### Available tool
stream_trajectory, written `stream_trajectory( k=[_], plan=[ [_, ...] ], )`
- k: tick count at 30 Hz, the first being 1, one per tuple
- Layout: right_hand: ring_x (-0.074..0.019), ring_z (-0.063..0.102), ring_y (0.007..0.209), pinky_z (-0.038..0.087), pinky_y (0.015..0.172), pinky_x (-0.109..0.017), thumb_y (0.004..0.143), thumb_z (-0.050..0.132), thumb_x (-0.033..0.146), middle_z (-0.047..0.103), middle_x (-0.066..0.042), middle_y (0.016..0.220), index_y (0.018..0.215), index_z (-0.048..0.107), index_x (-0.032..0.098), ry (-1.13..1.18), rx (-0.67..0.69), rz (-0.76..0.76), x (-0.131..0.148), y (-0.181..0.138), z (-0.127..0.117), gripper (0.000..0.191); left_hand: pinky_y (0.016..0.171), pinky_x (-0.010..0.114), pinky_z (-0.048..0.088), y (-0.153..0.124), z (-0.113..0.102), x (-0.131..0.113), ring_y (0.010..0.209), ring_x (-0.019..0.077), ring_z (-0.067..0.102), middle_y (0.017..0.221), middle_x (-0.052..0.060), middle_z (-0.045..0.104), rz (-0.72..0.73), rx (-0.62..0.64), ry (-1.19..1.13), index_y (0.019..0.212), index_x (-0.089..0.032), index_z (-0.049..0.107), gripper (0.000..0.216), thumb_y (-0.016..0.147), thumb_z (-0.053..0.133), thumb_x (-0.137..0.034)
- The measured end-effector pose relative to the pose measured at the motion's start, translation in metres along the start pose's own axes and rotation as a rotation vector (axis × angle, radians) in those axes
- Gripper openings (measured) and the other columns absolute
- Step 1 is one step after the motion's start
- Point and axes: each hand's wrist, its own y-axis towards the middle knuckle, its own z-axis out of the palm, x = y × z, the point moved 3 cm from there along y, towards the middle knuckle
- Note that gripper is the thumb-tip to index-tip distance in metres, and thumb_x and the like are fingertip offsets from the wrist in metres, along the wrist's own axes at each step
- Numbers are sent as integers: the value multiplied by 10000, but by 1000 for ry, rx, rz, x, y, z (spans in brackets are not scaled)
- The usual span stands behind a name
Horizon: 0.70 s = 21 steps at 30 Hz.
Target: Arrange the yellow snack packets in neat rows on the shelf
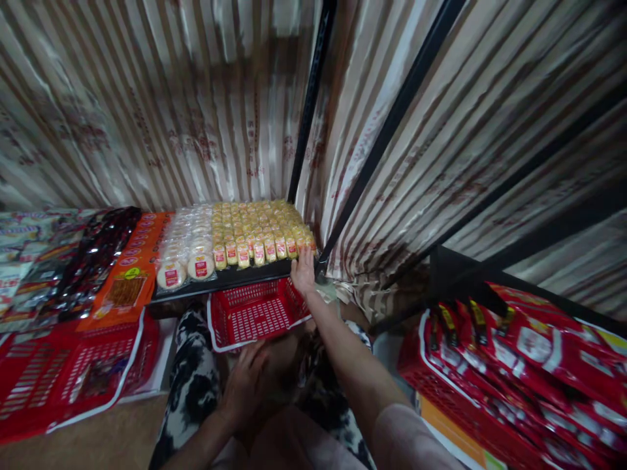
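My right hand (304, 271) reaches to the right front corner of the shelf. Its fingers are stretched out against the end of the rows of small yellow wrapped cakes (267, 228), and nothing shows in its grip. Below the shelf edge, a red plastic basket (259, 313) with a white rim rests between my knees; its slotted floor is bare. My left hand (247, 375) lies by the front rim of that basket, fingers loosely extended and holding nothing visible. Whether it touches the rim is hard to tell. Round white packaged crackers (200, 266) stand left of the yellow cakes.
Orange snack packs (130, 274) and dark shiny packets (98, 254) continue along the shelf leftward. Another red basket (63, 378) stands at the lower left. On the right, a basket holds red bags (533, 352). Black shelf posts (311, 98) rise before a striped curtain (206, 98).
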Motion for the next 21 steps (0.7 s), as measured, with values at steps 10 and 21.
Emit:
stream_trajectory(
  k=[10, 21],
  plan=[
    [-237, 217, 1378, 226, 1102, -422, 868, 300, 242, 329, -230, 1430, 1354, 337, -33, -17, 9, 73, -18, 19, 23, 561, 903, 354, 531, -48, -8, 34, 1117, 224, 580, 1253, 134, 563, -103, -13, 47, 1132, -188, 605, 403, 819, 361, -119],
    [-262, 182, 1377, 222, 1089, -468, 893, 270, 277, 252, -211, 1469, 1361, 339, 7, -3, 30, 61, -13, 16, -1, 544, 941, 323, 494, -29, -15, 27, 1138, 191, 554, 1297, 141, 505, -216, 47, -26, 1112, -142, 592, 369, 826, 363, -112]
  ],
)
